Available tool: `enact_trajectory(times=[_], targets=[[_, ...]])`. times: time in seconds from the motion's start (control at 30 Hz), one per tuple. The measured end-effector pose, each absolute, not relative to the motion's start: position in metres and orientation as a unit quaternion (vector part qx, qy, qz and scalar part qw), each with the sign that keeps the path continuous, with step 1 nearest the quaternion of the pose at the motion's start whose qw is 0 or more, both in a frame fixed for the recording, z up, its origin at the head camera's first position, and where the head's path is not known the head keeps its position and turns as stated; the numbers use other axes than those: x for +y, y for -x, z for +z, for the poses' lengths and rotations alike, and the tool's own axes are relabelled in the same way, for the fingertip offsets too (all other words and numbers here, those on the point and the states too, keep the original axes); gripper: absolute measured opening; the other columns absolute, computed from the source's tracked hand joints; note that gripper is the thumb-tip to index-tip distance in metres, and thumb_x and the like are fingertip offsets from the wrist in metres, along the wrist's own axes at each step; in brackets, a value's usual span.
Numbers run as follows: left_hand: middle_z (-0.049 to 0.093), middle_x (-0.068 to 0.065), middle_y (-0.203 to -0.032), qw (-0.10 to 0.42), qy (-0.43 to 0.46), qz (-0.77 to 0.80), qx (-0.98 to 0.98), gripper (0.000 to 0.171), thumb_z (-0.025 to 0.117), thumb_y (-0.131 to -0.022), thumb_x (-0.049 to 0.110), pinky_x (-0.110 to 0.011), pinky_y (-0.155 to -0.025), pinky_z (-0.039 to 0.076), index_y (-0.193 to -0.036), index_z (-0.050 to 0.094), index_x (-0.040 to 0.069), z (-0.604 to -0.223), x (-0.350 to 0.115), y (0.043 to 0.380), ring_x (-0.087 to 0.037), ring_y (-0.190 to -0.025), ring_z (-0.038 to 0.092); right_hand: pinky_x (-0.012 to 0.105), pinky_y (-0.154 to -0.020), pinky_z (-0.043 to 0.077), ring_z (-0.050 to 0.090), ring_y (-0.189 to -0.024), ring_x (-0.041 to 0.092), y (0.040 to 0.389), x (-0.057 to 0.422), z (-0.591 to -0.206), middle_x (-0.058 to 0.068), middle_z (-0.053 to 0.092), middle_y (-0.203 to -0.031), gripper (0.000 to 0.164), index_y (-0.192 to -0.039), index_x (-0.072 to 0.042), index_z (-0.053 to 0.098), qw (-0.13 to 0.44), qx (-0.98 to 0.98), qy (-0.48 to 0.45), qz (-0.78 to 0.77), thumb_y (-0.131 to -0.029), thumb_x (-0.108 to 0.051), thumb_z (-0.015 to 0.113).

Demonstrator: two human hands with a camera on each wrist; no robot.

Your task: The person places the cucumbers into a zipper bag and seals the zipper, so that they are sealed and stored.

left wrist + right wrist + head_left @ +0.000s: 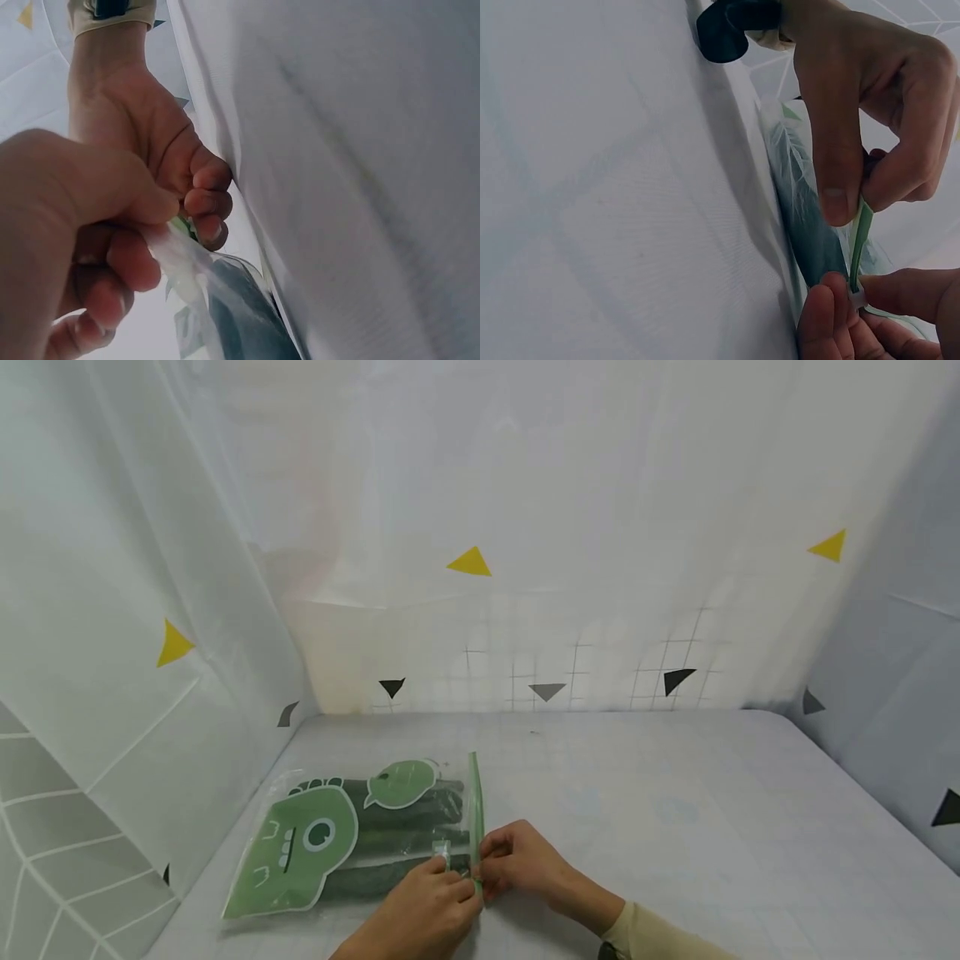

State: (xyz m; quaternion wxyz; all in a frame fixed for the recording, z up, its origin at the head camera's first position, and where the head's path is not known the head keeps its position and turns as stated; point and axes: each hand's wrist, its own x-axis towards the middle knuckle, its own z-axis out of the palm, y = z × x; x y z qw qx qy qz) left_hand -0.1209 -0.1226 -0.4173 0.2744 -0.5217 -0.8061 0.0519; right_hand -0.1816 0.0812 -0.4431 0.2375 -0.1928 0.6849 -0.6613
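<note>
A clear zip bag [288,877] with a green one-eyed monster print lies flat on the table. Long dark green things [397,818] show through its plastic. Along its right end runs a green zip strip [476,802]. My left hand [431,906] pinches the strip near its close end, thumb against curled fingers. Just beyond it, my right hand [528,860] grips the same strip from the right. A small white slider [856,295] sits on the strip between the right thumb and fingers in the right wrist view.
The table [675,843] has a pale cloth. White sheets with yellow and dark triangles hang behind it and at both sides, the back sheet [600,527] meeting the table's far edge.
</note>
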Motion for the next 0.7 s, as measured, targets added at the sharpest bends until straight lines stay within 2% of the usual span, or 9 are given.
enact_trajectory(times=[0.23,0.5,0.7], targets=[[0.051,0.014,-0.067,0.268,0.521,0.042,-0.809,0.029,0.084,-0.084,0.022,-0.02,-0.062,0.03,-0.07,0.059,0.026,-0.417,-0.122,0.121,0.0,-0.058,0.046,0.038,-0.06,0.061,0.07,-0.062,0.021,0.183,0.079,-0.442,0.014,0.073,-0.079,0.005,-0.086,0.004,0.071,0.227,0.694,0.185,-0.658,-0.086,0.009,0.071],[0.046,0.014,-0.063,0.274,0.525,0.021,-0.806,0.033,0.084,-0.08,0.018,-0.019,-0.061,0.026,-0.067,0.055,0.025,-0.417,-0.123,0.121,0.0,-0.056,0.042,0.037,-0.059,0.06,0.07,-0.062,0.025,0.189,0.08,-0.446,0.017,0.073,-0.08,0.013,-0.098,0.009,0.067,0.221,0.693,0.175,-0.664,-0.086,0.008,0.071],[0.049,0.013,-0.065,0.271,0.525,0.024,-0.806,0.027,0.083,-0.078,0.019,-0.021,-0.061,0.03,-0.07,0.058,0.024,-0.418,-0.124,0.121,-0.002,-0.06,0.048,0.035,-0.059,0.059,0.071,-0.062,0.026,0.196,0.078,-0.449,0.017,0.072,-0.078,0.013,-0.098,0.009,0.068,0.216,0.698,0.173,-0.661,-0.086,0.006,0.073]])
